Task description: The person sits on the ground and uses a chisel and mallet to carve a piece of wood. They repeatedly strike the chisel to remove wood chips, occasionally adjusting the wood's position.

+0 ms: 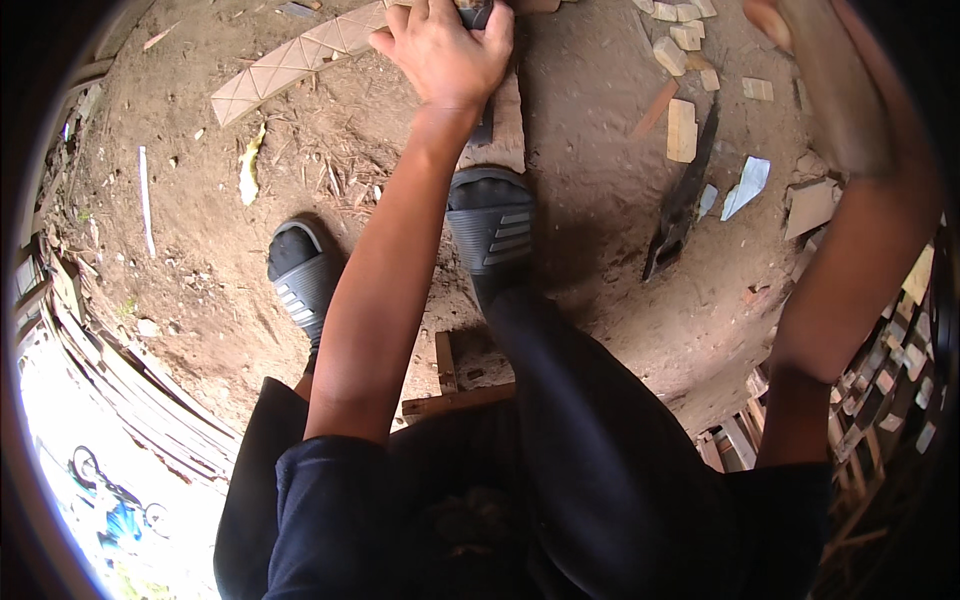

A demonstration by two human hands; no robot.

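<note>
At the top centre my left hand (pixel 440 55) grips a dark object (pixel 474 14), partly cut off by the picture's edge, over a short wooden board (pixel 492 150) on the ground. Beside it, a long wooden strip (pixel 280 75) marked with triangles runs leftward. My right hand (pixel 772 22) is raised at the upper right, closed round a thick wooden piece (pixel 835 100), blurred and partly out of view. My sandalled right foot (pixel 490 230) rests just below the board.
Small wood blocks (pixel 682 130) and a long dark piece (pixel 680 200) lie on the dirt floor (pixel 600 300) at the right. Stacked timber (pixel 890 370) fills the right rim, planks (pixel 120 360) the left. A bicycle (pixel 110 500) stands in brightness at lower left. A wooden frame (pixel 445 365) is beneath me.
</note>
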